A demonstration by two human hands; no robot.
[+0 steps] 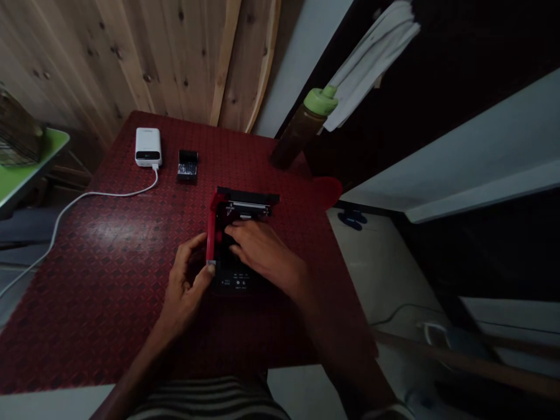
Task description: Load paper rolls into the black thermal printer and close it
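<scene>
A small red and black machine that looks like a portable printer (210, 239) lies on the table, its black lid (247, 195) raised at the far end. Buttons with white markings sit on its near panel. My left hand (186, 277) grips its left side, thumb at the near corner and fingers along the red edge. Inside the open compartment is my right hand (260, 251), fingers bent toward the inner left wall. Whatever lies between those fingertips is hidden. Beyond the machine rests a small black roll (188, 165) with a shiny patterned strip.
The table (118, 280) has a red patterned cover. A white power bank (148, 146) with a white cable (118, 193) lies far left. At the far right stands a brown bottle (297, 134) with a green cap. A red round object (328, 191) shows beyond the right edge.
</scene>
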